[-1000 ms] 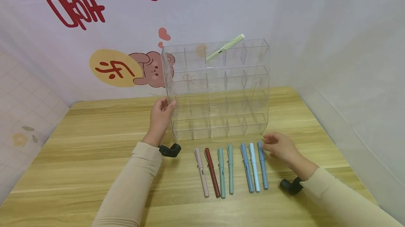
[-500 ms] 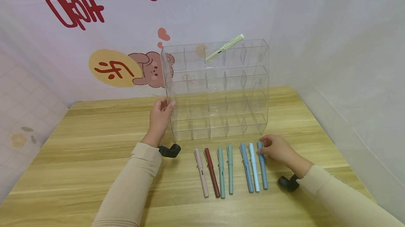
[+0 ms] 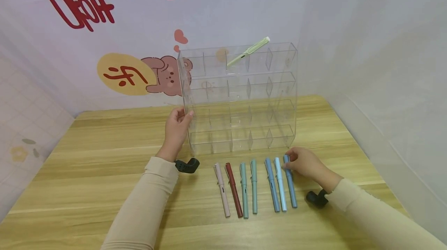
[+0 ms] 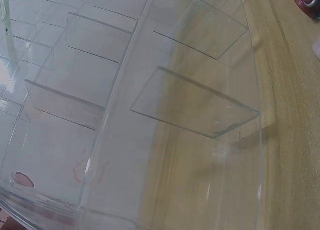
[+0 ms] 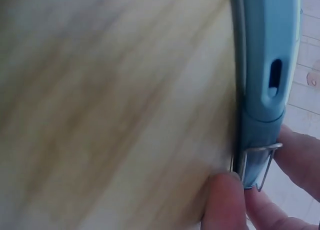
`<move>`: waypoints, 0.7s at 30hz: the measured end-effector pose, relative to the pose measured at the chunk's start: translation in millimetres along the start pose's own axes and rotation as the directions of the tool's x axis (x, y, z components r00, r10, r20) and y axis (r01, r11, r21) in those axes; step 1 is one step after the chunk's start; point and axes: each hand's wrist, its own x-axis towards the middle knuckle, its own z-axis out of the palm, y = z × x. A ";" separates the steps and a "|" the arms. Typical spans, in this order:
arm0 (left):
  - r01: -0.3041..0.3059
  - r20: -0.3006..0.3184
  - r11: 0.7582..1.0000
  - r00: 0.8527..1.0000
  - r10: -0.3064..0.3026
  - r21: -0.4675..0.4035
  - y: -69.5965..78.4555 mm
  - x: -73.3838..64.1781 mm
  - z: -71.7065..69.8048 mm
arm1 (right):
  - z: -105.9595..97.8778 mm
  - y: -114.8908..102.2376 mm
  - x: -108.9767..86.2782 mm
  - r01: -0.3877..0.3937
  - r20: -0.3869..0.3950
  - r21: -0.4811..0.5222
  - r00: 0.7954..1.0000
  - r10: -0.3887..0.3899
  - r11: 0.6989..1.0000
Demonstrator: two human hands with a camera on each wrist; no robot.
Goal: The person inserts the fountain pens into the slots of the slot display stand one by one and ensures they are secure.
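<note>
A clear acrylic rack with tiers of compartments stands on the table. My left hand grips its left side wall, thumb in front. At the right end of a row of pens, my right hand pinches the cap end of a dark blue pen, which still lies on the table. The right wrist view shows fingertips around the metal clip of this pen. Beside it lie a light blue pen and another blue pen. A pale green pen leans in the rack's top tier.
Left of the blue pens lie two teal-green pens, a dark red pen and a pale pink pen. The wooden table meets printed white sheeting behind and at both sides.
My right hand has moved left onto the dark blue pen and closed its fingers on the cap end. That pen's lower end has shifted slightly right. The left hand has stayed on the rack.
</note>
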 end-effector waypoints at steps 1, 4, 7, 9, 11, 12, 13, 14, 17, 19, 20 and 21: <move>-0.004 -0.002 1.000 1.000 0.004 0.001 0.6 -0.2 0.0 | -0.2 -0.3 0.1 0.007 -0.002 0.004 1.000 -0.007 1.000; -0.010 -0.004 1.000 1.000 0.010 0.003 1.2 -0.7 -0.2 | -0.7 -1.5 -0.4 0.023 -0.012 0.005 1.000 -0.023 1.000; -0.012 -0.003 1.000 1.000 0.012 0.004 1.7 -1.1 -0.1 | -1.0 -2.4 -0.8 0.027 -0.013 0.002 1.000 -0.027 1.000; -0.012 -0.002 1.000 1.000 0.012 0.005 1.6 -1.0 0.0 | -1.0 -2.6 -0.7 0.023 -0.014 0.000 1.000 -0.023 1.000; -0.010 0.000 1.000 1.000 0.010 0.003 1.1 -0.8 0.1 | -1.2 -2.9 -0.5 0.015 -0.012 0.004 1.000 -0.015 1.000; -0.010 0.001 1.000 1.000 0.010 0.002 0.8 -0.6 0.1 | -1.2 -2.8 -0.5 0.008 -0.007 0.020 1.000 -0.008 1.000; -0.009 0.002 1.000 1.000 0.009 0.003 0.5 -0.5 0.1 | -1.3 -2.6 -0.3 0.001 -0.002 0.032 1.000 0.000 0.999; -0.009 0.004 1.000 1.000 0.009 0.004 0.1 -0.4 0.0 | -1.6 -2.3 -0.2 -0.006 0.003 0.048 1.000 0.006 0.999; -0.010 0.008 1.000 1.000 0.010 0.006 -0.6 -0.3 -0.4 | -3.1 -1.1 0.0 -0.035 0.027 0.116 0.999 0.032 0.993; -0.011 0.010 1.000 1.000 0.010 0.006 -0.8 -0.4 -0.8 | -5.3 -0.3 0.0 -0.052 0.041 0.152 0.998 0.046 0.987; -0.012 0.010 1.000 1.000 0.012 0.005 -0.9 -0.3 -0.8 | -7.0 -0.1 -0.2 -0.058 0.045 0.164 0.998 0.052 0.985; -0.012 0.010 1.000 1.000 0.012 0.004 -0.9 -0.2 -0.9 | -8.8 0.0 -0.5 -0.060 0.048 0.173 0.997 0.053 0.983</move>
